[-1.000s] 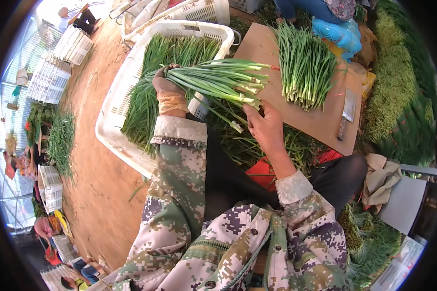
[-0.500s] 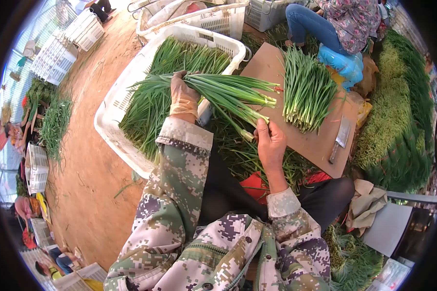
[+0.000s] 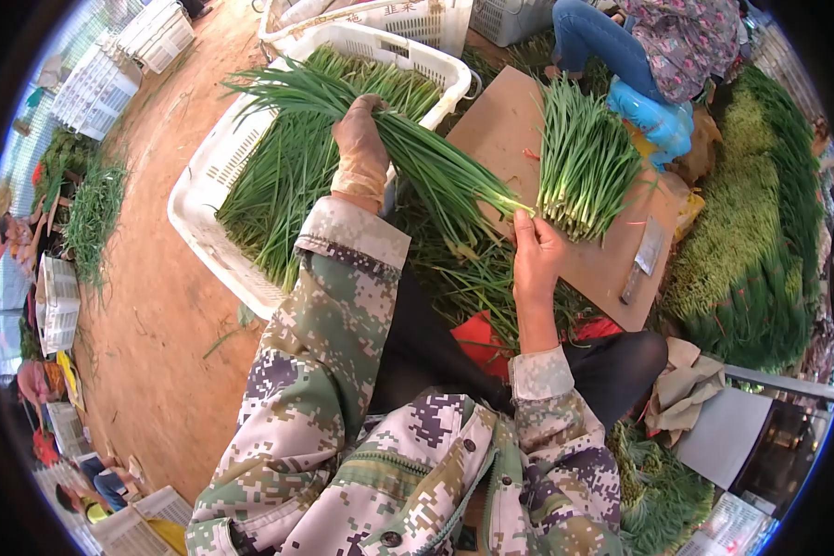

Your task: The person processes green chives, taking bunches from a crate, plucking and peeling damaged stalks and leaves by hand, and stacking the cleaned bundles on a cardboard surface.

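Green bunch (image 3: 435, 165): held slantwise between both hands, leaf tips toward the upper left over the white basket, pale stem ends toward the lower right beside the board. At far left, saw white crates (image 3: 97, 93) stacked up, and loose greens (image 3: 95, 213) at the edge of the brown ground (image 3: 162, 352). Next along, saw the white basket (image 3: 222, 171), slotted in its wall and laden with long green leaves (image 3: 283, 185). Gripped the bunch near its middle with the left hand (image 3: 361, 132), fingers wrapped round it. With the right hand (image 3: 537, 252), pinched the pale stem ends between thumb and fingers. Farther right, saw the brown board (image 3: 500, 120), bearing a green bundle (image 3: 586, 162) with stem ends toward the wearer, and a knife (image 3: 649, 248) lying near the right edge, handle nearer the wearer. Just past the board, noted a blue bag (image 3: 656, 122); at far right, piled greens (image 3: 760, 222).
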